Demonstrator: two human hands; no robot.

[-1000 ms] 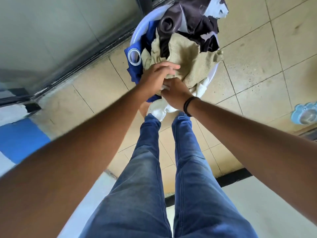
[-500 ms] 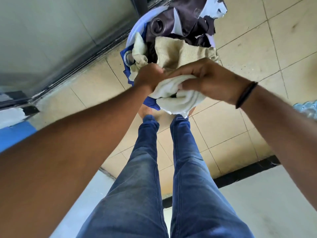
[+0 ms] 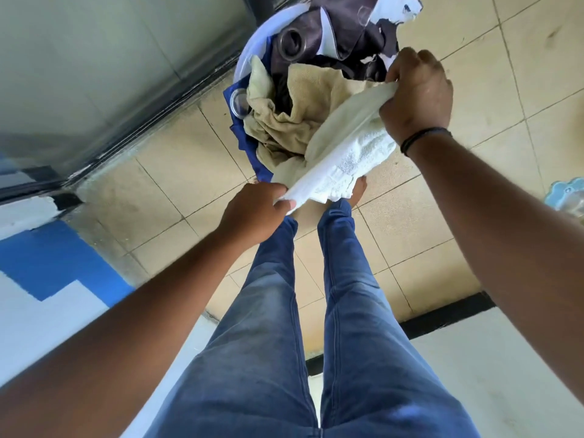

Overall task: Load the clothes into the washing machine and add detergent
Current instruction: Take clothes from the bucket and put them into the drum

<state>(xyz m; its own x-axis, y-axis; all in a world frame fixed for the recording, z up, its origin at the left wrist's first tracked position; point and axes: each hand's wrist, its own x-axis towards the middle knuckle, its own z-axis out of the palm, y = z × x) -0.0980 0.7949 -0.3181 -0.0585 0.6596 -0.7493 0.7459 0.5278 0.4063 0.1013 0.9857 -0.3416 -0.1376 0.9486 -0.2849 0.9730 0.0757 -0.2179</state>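
Note:
A white towel (image 3: 344,156) is stretched between both hands above the floor. My left hand (image 3: 252,213) pinches its lower end near my knees. My right hand (image 3: 417,93) grips its upper end beside the laundry basin. The pale basin (image 3: 249,49) on the tiled floor holds a beige towel (image 3: 303,105), a dark garment with a metal eyelet (image 3: 316,36) and blue cloth (image 3: 237,121). No washing machine or detergent can be made out with certainty.
A grey metal-framed panel (image 3: 94,74) runs along the left. A blue and white surface (image 3: 47,279) lies at the lower left. A light blue object (image 3: 568,197) sits at the right edge. My legs in blue jeans (image 3: 300,311) stand on beige tiles.
Both hands lifted the white towel out of the basin and pulled apart. My right hand moved up and right, my left hand down, spreading the towel between them.

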